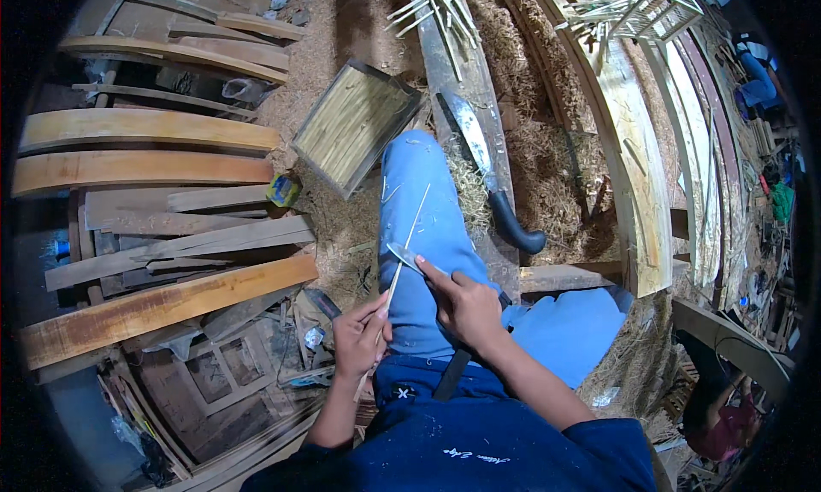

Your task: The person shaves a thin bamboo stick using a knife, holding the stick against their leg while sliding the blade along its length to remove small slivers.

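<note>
Over my jeans-clad thigh, my left hand grips a thin pale bamboo strip, which slants up and to the right. My right hand is closed on a small knife, its index finger extended along it and the blade lying across the strip. The knife's handle is mostly hidden by the hand. Beyond my knee, a large curved blade with a dark handle rests on a long board among shavings.
A framed wooden tray lies ahead. Planks fill the left, beside a small yellow object. Bundled sticks and long pale boards are at right. Another person in red is at lower right, a blue-clad figure or object above.
</note>
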`<action>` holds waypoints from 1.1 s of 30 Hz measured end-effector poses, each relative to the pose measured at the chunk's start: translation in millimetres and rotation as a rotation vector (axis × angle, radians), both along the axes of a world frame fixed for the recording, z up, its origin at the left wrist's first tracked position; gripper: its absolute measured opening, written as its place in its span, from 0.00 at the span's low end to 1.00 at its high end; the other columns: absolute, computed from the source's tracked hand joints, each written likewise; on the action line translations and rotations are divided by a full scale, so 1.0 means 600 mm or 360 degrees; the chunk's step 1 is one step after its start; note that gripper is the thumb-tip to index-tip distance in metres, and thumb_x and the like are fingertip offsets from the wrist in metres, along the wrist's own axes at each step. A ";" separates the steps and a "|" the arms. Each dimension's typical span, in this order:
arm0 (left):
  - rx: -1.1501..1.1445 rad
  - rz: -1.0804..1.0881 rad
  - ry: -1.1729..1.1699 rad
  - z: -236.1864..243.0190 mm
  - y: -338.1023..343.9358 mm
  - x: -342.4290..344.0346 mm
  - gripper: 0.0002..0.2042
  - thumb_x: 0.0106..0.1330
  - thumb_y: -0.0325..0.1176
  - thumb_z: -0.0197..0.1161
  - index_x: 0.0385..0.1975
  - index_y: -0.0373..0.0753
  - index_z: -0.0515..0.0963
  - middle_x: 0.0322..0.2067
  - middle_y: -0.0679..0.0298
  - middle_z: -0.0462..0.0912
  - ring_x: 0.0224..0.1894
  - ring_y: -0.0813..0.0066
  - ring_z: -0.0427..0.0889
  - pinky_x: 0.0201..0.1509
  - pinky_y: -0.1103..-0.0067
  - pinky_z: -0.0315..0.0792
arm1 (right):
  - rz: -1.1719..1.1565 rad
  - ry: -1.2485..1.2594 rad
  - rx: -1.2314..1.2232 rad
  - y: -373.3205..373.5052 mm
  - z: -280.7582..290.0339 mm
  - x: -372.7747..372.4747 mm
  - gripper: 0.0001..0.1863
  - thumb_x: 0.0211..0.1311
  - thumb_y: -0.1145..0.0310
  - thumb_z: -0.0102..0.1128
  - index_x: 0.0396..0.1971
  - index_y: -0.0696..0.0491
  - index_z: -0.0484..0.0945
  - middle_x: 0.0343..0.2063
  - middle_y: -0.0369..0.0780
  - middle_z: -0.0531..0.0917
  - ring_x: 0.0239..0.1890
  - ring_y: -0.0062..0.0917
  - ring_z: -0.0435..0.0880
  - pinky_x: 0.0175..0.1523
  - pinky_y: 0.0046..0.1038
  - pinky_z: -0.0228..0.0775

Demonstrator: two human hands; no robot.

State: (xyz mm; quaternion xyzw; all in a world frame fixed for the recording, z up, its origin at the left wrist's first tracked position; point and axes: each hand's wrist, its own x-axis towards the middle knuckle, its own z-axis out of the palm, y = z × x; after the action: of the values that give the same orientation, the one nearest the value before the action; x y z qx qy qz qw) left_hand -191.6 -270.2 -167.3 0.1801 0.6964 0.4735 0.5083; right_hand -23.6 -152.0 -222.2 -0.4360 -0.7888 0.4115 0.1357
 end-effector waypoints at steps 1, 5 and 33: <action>-0.0071 -0.0022 -0.0023 0.016 -0.010 -0.002 0.14 0.73 0.26 0.55 0.55 0.31 0.78 0.18 0.63 0.77 0.09 0.86 0.64 0.10 0.86 0.56 | -0.0102 0.0060 0.0033 -0.002 -0.010 -0.002 0.32 0.60 0.68 0.61 0.64 0.26 0.71 0.23 0.44 0.79 0.22 0.43 0.80 0.27 0.44 0.72; -0.0143 -0.0042 -0.0069 0.048 -0.081 0.001 0.14 0.73 0.27 0.54 0.56 0.32 0.77 0.18 0.62 0.76 0.09 0.86 0.64 0.10 0.87 0.56 | -0.0165 -0.0047 0.0042 0.004 -0.014 -0.005 0.32 0.60 0.67 0.61 0.64 0.25 0.70 0.23 0.44 0.78 0.23 0.43 0.81 0.27 0.45 0.72; -0.0214 0.0003 -0.0124 0.037 -0.040 0.016 0.15 0.72 0.28 0.57 0.55 0.33 0.78 0.21 0.64 0.77 0.10 0.88 0.64 0.10 0.88 0.54 | -0.0176 -0.0041 -0.0048 -0.004 -0.014 0.010 0.32 0.63 0.67 0.58 0.66 0.23 0.67 0.23 0.44 0.78 0.24 0.45 0.82 0.29 0.48 0.73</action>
State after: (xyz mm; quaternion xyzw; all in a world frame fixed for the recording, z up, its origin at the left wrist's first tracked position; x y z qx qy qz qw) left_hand -182.1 -294.2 -145.2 0.1263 0.7065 0.4327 0.5456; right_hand -17.3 -154.6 -230.9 -0.4862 -0.7588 0.4095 0.1415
